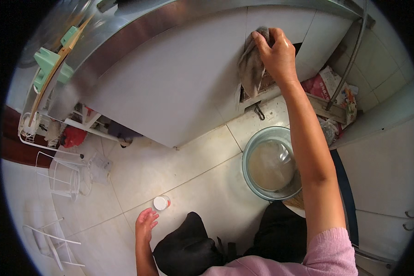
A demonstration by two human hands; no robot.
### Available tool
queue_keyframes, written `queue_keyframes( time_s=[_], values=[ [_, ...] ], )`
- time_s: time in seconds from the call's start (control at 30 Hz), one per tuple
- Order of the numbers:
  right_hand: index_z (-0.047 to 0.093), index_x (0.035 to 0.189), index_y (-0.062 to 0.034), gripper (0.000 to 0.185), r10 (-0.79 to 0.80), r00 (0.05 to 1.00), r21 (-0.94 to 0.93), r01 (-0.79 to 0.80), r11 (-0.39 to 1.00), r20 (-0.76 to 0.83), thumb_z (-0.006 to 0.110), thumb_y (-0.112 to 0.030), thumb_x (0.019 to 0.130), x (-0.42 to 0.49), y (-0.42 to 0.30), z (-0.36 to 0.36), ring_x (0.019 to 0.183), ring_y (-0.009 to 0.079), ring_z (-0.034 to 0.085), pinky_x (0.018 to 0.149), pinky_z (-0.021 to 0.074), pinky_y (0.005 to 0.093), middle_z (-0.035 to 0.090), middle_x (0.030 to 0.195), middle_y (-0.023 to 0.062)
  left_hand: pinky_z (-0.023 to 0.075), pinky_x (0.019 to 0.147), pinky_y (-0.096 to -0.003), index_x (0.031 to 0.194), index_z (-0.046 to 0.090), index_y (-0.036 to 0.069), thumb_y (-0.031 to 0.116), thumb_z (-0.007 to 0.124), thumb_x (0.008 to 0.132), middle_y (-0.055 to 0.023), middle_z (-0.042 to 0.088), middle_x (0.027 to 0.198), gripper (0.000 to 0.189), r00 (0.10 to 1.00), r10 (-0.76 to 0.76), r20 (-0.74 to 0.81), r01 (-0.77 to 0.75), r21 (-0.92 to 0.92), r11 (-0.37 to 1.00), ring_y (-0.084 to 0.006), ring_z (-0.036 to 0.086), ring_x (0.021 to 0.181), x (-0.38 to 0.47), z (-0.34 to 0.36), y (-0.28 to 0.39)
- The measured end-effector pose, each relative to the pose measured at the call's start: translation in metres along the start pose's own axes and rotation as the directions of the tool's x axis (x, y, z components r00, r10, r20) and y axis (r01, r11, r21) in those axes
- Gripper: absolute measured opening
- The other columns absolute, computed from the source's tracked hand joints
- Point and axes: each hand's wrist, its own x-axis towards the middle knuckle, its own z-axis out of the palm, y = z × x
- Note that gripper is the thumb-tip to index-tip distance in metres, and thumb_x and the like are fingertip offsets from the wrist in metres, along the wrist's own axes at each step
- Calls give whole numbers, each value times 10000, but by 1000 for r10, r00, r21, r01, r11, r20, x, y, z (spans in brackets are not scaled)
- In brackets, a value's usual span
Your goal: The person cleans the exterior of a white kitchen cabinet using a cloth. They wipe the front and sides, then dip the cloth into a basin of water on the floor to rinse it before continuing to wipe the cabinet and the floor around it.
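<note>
My right hand (277, 55) grips a grey, stained cloth (252, 70) by its top, and the cloth hangs against the pale tiled front under the counter, beside a dark rectangular opening. Below my right forearm, a greenish basin (247, 172) of cloudy water stands on the tiled floor, partly hidden by the arm. Low on the left, my left hand (147, 222) is empty with its fingers apart and slightly curled. Just above it a small jar with a white lid (161, 203) stands on the floor.
A metal-edged counter (141, 38) runs overhead. A grey hose (352, 58) hangs at the right near plastic bags (319, 84). White wire racks (63, 176) stand at the left. Bristles (295, 201) show under the basin's edge. A white cabinet (390, 169) is at the right.
</note>
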Motion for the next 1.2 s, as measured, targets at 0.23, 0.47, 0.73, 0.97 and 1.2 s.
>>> queue_keyframes(
  time_s=[0.23, 0.47, 0.73, 0.97, 1.2],
  values=[
    [556, 869, 33, 296, -82, 996, 18, 83, 996, -36, 653, -226, 765, -1, 6, 11, 742, 320, 624, 671, 492, 350, 619, 791, 197, 441, 776, -328, 1172, 491, 61, 224, 573, 856, -94, 568, 1094, 365, 1000, -9, -14, 10, 10, 1000, -208, 570, 965, -3, 0, 2],
    [544, 912, 52, 371, 148, 989, 53, -147, 988, -15, 630, -284, 781, 11, 17, 0, 754, 290, 623, 697, 485, 348, 617, 801, 205, 441, 785, -337, 1179, 482, 57, 229, 565, 862, -94, 562, 1096, 371, 999, 36, -23, -36, -6, 999, -219, 568, 976, -8, -9, 1],
    [546, 949, 65, 510, 233, 969, 112, -242, 964, 87, 684, -378, 738, 3, 7, 3, 791, 262, 613, 721, 479, 324, 618, 835, 196, 438, 787, -333, 1177, 485, 59, 219, 561, 863, -94, 558, 1098, 360, 999, 8, -36, -11, -68, 998, -220, 566, 979, -11, -20, -8],
    [544, 933, 55, 457, 126, 989, 109, -134, 985, 73, 673, -335, 733, 4, 13, 6, 783, 254, 611, 734, 473, 326, 618, 833, 188, 437, 790, -335, 1183, 483, 57, 213, 555, 866, -97, 558, 1101, 361, 1000, -10, -29, 8, -50, 999, -223, 565, 984, -8, -12, -6],
    [538, 921, 43, 396, 128, 990, 116, -134, 984, 54, 649, -296, 750, 2, 0, 5, 766, 262, 608, 721, 470, 328, 617, 822, 178, 436, 802, -338, 1198, 466, 48, 218, 545, 870, -104, 548, 1119, 378, 999, 3, -38, -4, -32, 999, -228, 560, 998, -9, -7, 2]
  ],
)
